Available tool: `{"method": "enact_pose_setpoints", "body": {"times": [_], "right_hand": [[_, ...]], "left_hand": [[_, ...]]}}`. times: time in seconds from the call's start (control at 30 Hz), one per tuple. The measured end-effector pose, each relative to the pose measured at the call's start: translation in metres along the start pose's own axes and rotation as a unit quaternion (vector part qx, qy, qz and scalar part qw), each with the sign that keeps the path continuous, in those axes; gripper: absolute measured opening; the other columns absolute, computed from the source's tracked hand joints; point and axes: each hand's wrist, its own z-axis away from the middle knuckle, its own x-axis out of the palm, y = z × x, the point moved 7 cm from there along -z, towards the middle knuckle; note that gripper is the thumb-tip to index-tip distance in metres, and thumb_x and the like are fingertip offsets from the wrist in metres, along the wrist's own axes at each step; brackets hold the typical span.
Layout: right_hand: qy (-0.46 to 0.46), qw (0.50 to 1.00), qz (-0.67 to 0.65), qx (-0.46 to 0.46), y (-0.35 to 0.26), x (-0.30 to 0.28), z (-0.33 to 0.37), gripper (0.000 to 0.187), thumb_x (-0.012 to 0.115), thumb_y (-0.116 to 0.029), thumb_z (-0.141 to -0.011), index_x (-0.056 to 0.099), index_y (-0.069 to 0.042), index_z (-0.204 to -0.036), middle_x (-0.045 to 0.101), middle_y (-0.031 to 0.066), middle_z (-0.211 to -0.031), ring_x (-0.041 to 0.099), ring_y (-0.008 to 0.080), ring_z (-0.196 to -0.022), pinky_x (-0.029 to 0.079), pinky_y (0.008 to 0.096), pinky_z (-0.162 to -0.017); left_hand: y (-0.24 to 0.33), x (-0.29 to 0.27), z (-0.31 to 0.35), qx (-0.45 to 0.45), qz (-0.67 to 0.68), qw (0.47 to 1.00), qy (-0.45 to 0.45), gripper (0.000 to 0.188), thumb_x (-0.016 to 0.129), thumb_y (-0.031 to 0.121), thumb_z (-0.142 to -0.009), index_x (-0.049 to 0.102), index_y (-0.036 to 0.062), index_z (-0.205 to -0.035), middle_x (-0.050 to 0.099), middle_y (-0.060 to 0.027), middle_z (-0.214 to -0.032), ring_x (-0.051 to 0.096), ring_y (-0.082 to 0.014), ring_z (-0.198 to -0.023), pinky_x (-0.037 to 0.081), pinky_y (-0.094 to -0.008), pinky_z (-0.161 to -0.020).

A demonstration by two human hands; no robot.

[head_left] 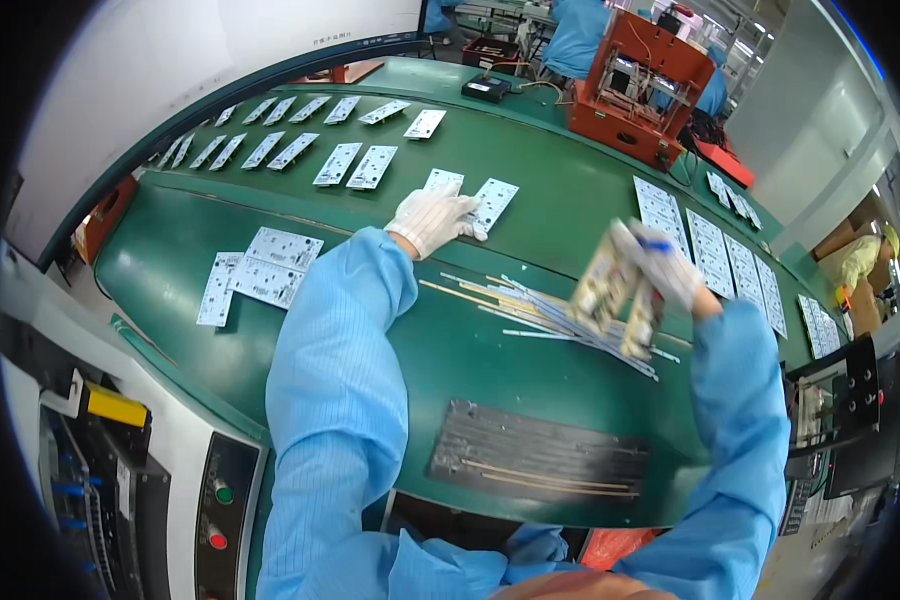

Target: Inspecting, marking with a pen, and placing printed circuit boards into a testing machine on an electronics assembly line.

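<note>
My left hand (432,222), in a white glove, reaches over the green work surface with its fingers closed at the near-left edge of a small white circuit board (494,203). Another white board (443,179) lies partly hidden behind that hand. My right hand (662,268), also gloved, grips circuit boards (602,285) tilted on edge, their component sides showing; motion blurs them, and I cannot tell how many there are. They hang above a loose pile of thin white and tan strips (530,308).
Rows of small white boards (371,168) lie at the far left. Larger board panels (708,250) lie at the right, others (275,262) at the near left. A dark grooved plate (540,455) sits near my body. An orange-red machine (638,85) stands behind; a person (865,262) is far right.
</note>
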Motion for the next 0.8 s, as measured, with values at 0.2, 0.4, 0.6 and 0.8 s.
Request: {"method": "enact_pose_setpoints", "body": {"times": [0.2,0.4,0.6,0.8], "right_hand": [[0.169,0.952,0.254,0.003,0.033,0.043,-0.211,0.024,0.045,-0.026,-0.094,0.054,-0.006,-0.103,0.066,0.0196,-0.088,0.067,0.0345,-0.079,0.052,0.0444,-0.064],[0.159,0.98,0.116,0.028,0.008,0.133,-0.291,0.037,0.049,-0.038,-0.092,0.061,-0.003,-0.088,0.065,0.0245,-0.086,0.064,0.0418,-0.084,0.05,0.049,-0.075],[0.242,0.967,-0.053,0.064,0.055,0.055,-0.254,0.046,0.047,-0.043,-0.093,0.06,0.001,-0.087,0.06,0.028,-0.094,0.058,0.0449,-0.093,0.047,0.0468,-0.081],[0.197,0.96,0.146,0.132,0.123,0.018,-0.122,0.04,0.067,-0.041,-0.083,0.062,-0.001,-0.086,0.062,0.0221,-0.089,0.061,0.0382,-0.085,0.049,0.0427,-0.079]], "left_hand": [[0.0,-0.014,0.001,0.043,-0.008,0.998,0.037,0.058,0.056,0.055,-0.082,0.054,0.0247,-0.131,0.046,0.0011,-0.139,0.038,-0.0281,-0.132,0.032,-0.0523,-0.105],[-0.002,-0.003,-0.002,0.042,-0.045,0.998,0.005,0.058,0.051,0.058,-0.085,0.047,0.0326,-0.137,0.046,0.0055,-0.14,0.035,-0.0302,-0.135,0.032,-0.0516,-0.106],[0.004,-0.026,0.004,0.051,-0.05,0.995,0.07,0.05,0.05,0.058,-0.086,0.059,0.0294,-0.126,0.048,-0.0006,-0.139,0.038,-0.0288,-0.133,0.025,-0.0609,-0.106],[0.037,-0.021,-0.01,0.09,-0.024,0.984,0.152,0.037,0.043,0.042,-0.095,0.063,0.0216,-0.118,0.051,-0.0032,-0.133,0.036,-0.0243,-0.133,0.023,-0.0588,-0.108]]}}
